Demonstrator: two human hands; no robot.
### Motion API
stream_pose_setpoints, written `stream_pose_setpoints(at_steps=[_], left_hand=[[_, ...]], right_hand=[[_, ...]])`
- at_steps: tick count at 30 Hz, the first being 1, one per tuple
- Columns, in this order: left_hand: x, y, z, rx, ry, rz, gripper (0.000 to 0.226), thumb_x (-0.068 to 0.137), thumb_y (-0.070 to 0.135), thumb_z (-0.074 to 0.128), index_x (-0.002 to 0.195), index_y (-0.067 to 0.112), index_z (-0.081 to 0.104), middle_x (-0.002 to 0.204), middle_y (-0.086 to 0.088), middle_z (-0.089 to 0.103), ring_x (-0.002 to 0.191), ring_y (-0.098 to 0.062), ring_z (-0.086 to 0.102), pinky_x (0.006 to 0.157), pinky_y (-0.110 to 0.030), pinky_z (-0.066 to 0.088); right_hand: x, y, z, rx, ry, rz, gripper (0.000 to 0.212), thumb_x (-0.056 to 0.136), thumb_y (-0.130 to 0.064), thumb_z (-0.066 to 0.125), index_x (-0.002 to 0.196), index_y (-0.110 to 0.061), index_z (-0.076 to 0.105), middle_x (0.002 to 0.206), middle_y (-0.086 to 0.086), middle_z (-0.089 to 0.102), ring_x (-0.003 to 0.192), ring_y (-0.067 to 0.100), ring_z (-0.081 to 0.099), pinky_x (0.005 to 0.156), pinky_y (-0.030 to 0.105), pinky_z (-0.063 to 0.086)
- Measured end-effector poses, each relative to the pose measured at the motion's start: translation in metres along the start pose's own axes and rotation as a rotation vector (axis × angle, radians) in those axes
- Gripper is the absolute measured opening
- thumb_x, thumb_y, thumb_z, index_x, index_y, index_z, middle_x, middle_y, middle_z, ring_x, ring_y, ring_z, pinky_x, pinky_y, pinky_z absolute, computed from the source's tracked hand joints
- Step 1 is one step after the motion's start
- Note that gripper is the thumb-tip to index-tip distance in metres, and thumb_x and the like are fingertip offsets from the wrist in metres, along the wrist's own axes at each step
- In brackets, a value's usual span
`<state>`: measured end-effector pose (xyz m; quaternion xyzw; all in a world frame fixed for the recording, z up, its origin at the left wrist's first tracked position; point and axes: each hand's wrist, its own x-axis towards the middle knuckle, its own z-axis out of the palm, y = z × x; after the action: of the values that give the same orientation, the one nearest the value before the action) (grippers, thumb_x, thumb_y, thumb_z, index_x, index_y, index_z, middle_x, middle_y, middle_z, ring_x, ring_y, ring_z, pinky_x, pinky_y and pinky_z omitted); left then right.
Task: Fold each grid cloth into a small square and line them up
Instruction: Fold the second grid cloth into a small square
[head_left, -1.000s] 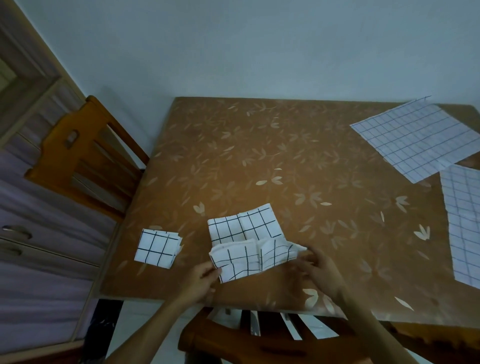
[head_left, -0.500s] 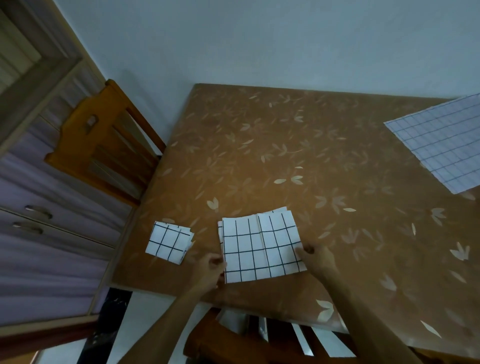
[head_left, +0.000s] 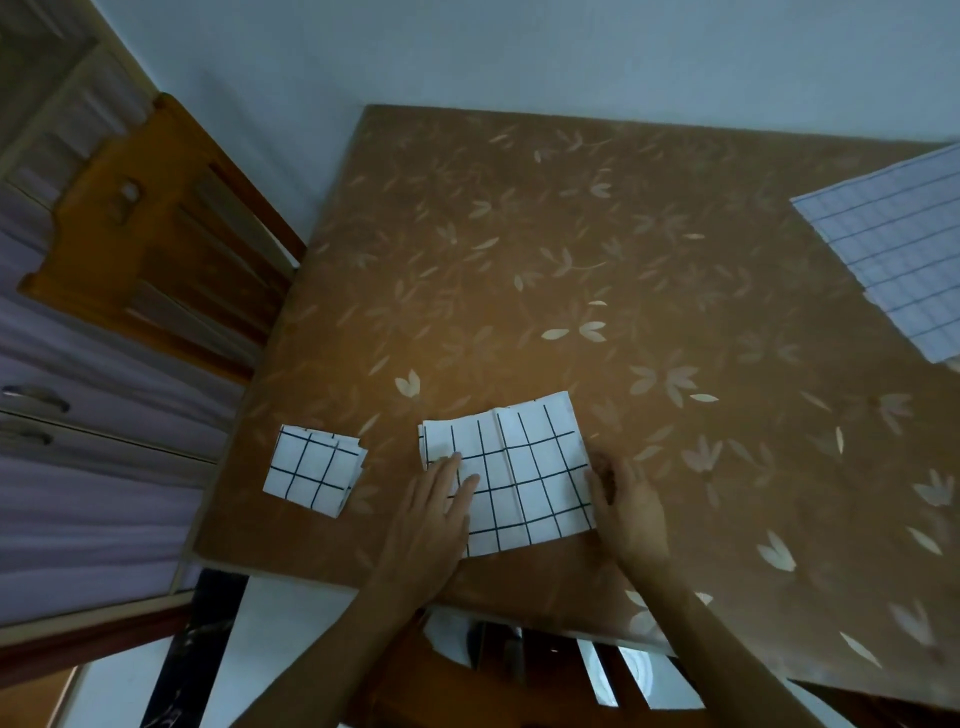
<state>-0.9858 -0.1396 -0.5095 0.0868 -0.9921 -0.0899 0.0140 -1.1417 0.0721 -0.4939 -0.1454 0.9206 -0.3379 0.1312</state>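
A white cloth with a black grid (head_left: 524, 467), folded into a flat rectangle, lies near the table's front edge. My left hand (head_left: 434, 512) rests flat on its left part with straight fingers. My right hand (head_left: 626, 499) sits at the cloth's right edge, its fingers touching that edge. A smaller folded grid square (head_left: 311, 470) lies to the left, near the table's left edge. An unfolded pale grid cloth (head_left: 893, 249) is spread at the far right of the table.
The brown leaf-patterned table (head_left: 571, 260) stands against a pale wall. A wooden chair (head_left: 156, 239) is at its left side, with drawers (head_left: 78, 415) beyond. Another chair's back (head_left: 519, 675) shows below the front edge.
The raised front half of the cloth has been folded down flat. My left hand moved from pinching the left edge to lying flat on the cloth. The view shifted closer.
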Motion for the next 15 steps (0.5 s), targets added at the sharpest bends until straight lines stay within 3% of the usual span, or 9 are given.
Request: stream_pose_setpoints(at_steps=[3,6,9,15], left_hand=[[0.009,0.006,0.011,0.02,-0.119,0.063,0.056,0.098,0.03,0.047,0.15,0.013,0.037,0.16,-0.017,0.029,0.148,-0.032,0.028,0.116,-0.048,0.033],[0.01,0.005,0.019,0.017,-0.198,-0.005,0.061,0.102,0.041,0.034,0.157,0.016,0.022,0.165,-0.015,0.016,0.152,-0.03,0.016,0.121,-0.047,0.024],[0.009,0.004,0.023,-0.005,-0.213,-0.067,0.062,0.102,0.043,0.032,0.157,0.016,0.022,0.165,-0.014,0.013,0.152,-0.03,0.014,0.121,-0.047,0.024],[-0.002,-0.008,0.02,0.007,-0.237,-0.163,0.072,0.1,0.06,0.029,0.159,0.021,0.013,0.167,-0.012,0.003,0.154,-0.027,0.002,0.121,-0.049,0.021]], right_hand=[[-0.007,-0.017,0.023,-0.15,0.05,-0.306,0.032,0.092,-0.008,0.057,0.124,-0.012,0.057,0.12,0.006,0.058,0.108,0.023,0.053,0.087,0.039,0.05],[-0.01,-0.026,0.061,-0.295,-0.197,-0.414,0.05,0.098,-0.024,0.034,0.146,-0.011,0.04,0.159,0.011,0.029,0.147,0.027,0.025,0.116,0.043,0.029],[-0.006,-0.018,0.082,-0.383,-0.294,-0.414,0.057,0.102,-0.032,0.022,0.156,-0.013,0.019,0.165,0.007,0.006,0.152,0.024,0.004,0.121,0.045,0.018],[0.005,-0.002,0.073,-0.513,-0.272,-0.424,0.064,0.103,-0.05,0.022,0.157,-0.016,0.017,0.165,0.009,0.005,0.152,0.024,0.004,0.121,0.041,0.008]])
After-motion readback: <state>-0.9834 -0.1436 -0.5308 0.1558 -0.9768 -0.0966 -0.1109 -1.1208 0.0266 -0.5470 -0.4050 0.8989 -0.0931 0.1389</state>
